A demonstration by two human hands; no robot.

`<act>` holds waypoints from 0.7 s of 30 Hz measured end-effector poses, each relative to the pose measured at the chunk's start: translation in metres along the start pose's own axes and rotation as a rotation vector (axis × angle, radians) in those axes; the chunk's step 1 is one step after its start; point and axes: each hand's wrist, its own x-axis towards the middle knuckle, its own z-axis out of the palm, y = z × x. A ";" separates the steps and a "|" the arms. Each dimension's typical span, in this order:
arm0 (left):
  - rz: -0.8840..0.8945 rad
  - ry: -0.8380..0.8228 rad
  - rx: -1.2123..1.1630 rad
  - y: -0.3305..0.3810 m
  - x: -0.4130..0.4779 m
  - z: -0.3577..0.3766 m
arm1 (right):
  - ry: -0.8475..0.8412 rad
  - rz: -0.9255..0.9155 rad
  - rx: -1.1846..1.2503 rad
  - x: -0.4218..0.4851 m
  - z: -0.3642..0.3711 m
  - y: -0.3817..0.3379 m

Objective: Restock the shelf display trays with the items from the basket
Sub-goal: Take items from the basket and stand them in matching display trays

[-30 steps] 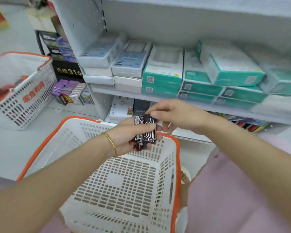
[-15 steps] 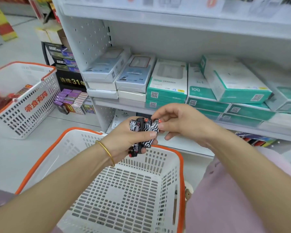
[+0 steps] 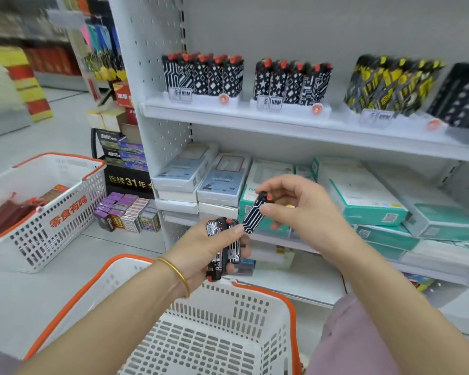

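My left hand (image 3: pixel 201 244) grips a bundle of black-and-white patterned lighters (image 3: pixel 224 249) with red tops, held above the far rim of the white basket (image 3: pixel 136 282) with an orange rim. My right hand (image 3: pixel 298 209) pinches a single lighter (image 3: pixel 255 213), tilted, just right of the bundle. On the upper shelf stand two display trays of the same lighters, the left tray (image 3: pixel 203 100) and the middle tray (image 3: pixel 290 108), both holding upright rows.
A yellow-and-black lighter tray (image 3: pixel 390 117) and a dark tray (image 3: pixel 463 131) stand further right. Boxed goods (image 3: pixel 363 196) fill the shelf below. A second basket (image 3: pixel 46 212) with red packets sits on the floor at left, beside small boxes (image 3: pixel 127 212).
My right hand has pulled one lighter away from the bundle and lifted it. My view has tilted up, bringing the upper shelf with the lighter trays into sight.
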 end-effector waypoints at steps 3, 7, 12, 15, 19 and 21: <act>0.005 0.009 -0.037 0.029 0.005 0.000 | 0.085 -0.163 -0.108 0.019 -0.011 -0.043; 0.128 0.020 -0.040 0.057 0.012 -0.006 | 0.202 -0.352 -0.251 0.054 -0.019 -0.092; 0.164 -0.001 -0.063 0.061 0.018 -0.014 | 0.366 -0.375 -0.334 0.070 -0.038 -0.106; 0.158 -0.051 -0.045 0.065 0.019 0.003 | 0.457 -0.379 -0.419 0.068 -0.064 -0.112; 0.175 -0.087 -0.032 0.084 0.026 0.047 | 0.501 -0.375 -0.672 0.069 -0.105 -0.129; 0.165 -0.087 -0.028 0.092 0.031 0.067 | 0.490 -0.351 -0.851 0.075 -0.121 -0.133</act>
